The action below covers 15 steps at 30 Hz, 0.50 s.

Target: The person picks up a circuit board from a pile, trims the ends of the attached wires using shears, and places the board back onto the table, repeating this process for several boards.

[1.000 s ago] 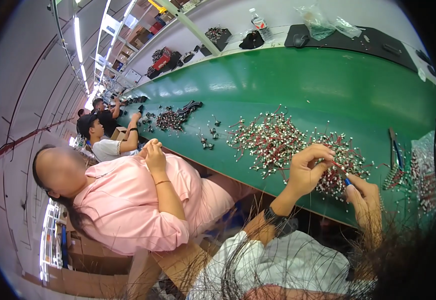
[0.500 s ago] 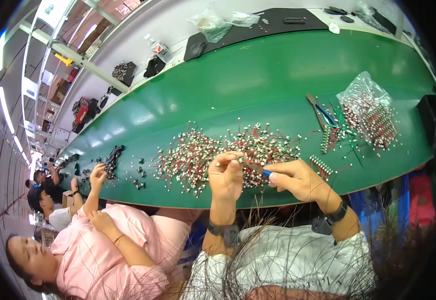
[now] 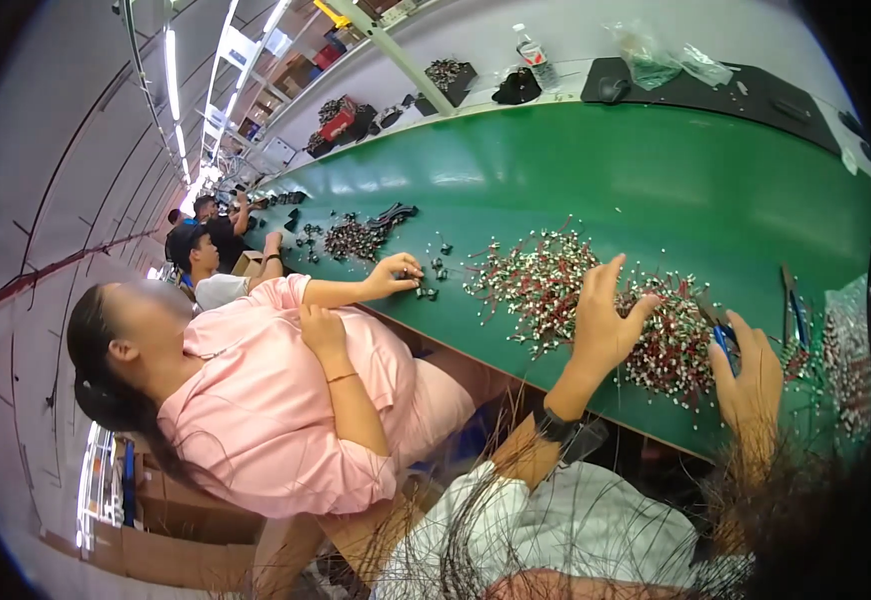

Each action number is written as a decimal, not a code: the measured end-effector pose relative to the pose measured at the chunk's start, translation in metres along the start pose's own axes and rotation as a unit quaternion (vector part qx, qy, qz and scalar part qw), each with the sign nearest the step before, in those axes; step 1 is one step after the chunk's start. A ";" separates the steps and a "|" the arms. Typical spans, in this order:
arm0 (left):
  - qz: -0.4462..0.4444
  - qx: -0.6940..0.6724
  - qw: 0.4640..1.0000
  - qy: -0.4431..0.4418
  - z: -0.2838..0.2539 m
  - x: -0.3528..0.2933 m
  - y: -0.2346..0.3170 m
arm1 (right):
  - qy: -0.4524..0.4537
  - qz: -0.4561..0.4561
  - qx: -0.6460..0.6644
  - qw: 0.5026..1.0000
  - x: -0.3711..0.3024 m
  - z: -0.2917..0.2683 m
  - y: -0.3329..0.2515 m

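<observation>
From here I see the left hand (image 3: 604,325) spread, thumb well apart, over the loose heap of small white connectors with red wires (image 3: 668,318). The right hand (image 3: 754,382) pinches a slim blue-handled metal tool (image 3: 723,342) at the heap's right side. Beneath runs a long glossy green tabletop (image 3: 596,150); leftward, a co-worker in a pink shirt (image 3: 256,430) reaches toward small black parts (image 3: 440,268).

Spread along a long workbench (image 3: 576,160), in two neighbouring piles of wired connectors (image 3: 536,290).
Flanked leftward by loose small parts (image 3: 441,268) beside a co-worker's hand (image 3: 394,276); rightward by pliers (image 3: 790,300), then a filled plastic bag (image 3: 849,340). Overlapped in view by the left hand (image 3: 606,325) between piles; bordered right by the right hand (image 3: 753,375), around a handled tool (image 3: 725,342). Backed by a bottle (image 3: 536,60), then a mat (image 3: 746,98) farther right.
</observation>
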<state>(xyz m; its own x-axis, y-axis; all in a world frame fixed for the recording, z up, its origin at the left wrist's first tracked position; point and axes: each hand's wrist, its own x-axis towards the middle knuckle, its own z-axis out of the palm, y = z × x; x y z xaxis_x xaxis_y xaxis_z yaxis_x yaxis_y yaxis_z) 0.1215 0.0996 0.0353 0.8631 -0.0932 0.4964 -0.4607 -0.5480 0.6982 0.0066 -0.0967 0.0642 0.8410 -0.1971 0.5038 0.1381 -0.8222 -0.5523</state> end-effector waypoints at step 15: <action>0.094 -0.216 0.957 -0.167 0.004 -0.060 0.063 | 0.233 0.152 0.286 0.917 -0.095 -0.043 0.080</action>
<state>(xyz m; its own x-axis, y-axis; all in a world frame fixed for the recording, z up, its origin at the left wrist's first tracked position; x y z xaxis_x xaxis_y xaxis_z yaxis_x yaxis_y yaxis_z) 0.0417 0.0677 0.0476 0.7413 -0.4566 0.4919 -0.5947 -0.1072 0.7968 -0.0850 -0.1673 0.0007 0.5903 -0.6863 0.4249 0.2977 -0.3042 -0.9049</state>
